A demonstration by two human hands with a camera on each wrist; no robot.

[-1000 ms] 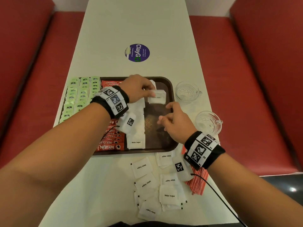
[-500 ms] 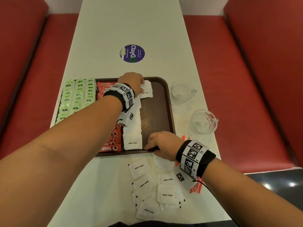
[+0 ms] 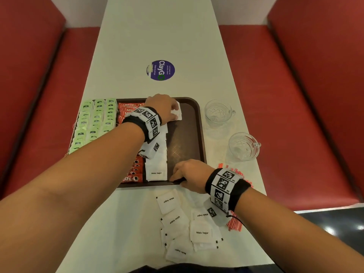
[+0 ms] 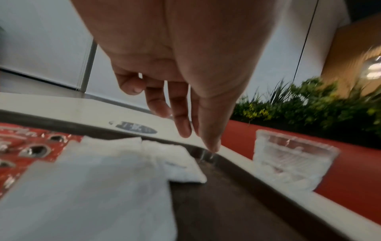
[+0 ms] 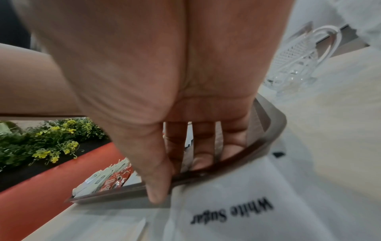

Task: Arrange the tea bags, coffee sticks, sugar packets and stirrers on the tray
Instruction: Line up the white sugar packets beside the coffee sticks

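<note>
Sugar packets point(image 3: 178, 219) lie loose on the surface point(image 3: 110, 223) just in front of the tray point(image 3: 199, 125), each printed "White Sugar"; the head view shows several overlapping, some turned so the words read upside down. Red stirrers point(image 3: 234, 226) lie beside them, mostly under the right wrist, none yet on the tray.

The right hand point(image 3: 192, 175) rests on the tray's near rim, fingers point(image 5: 203, 146) a little spread over the edge inside it and the thumb on the outside, touching a packet there. Pressing on that rim could tip or slide the tray and upset the rows already laid.

On the tray a column of sugar point(image 3: 157, 164) runs beside red coffee sticks point(image 3: 134, 174) marked "Nescafé" (only part reads), with green tea bags point(image 3: 94, 123) at the tray's left side; their print is too small to read.

At the tray's far edge the left hand point(image 3: 164, 108) hangs over a last-placed packet point(image 4: 179, 161), fingers point(image 4: 181, 120) straight, slightly apart, holding nothing. That packet sits askew; a brush could skew it further.

Two glass cups point(image 3: 218, 113) stand right of the tray, near enough for an elbow to knock. Beyond the tray a round sticker point(image 3: 161, 70) reads "ClayGo".
</note>
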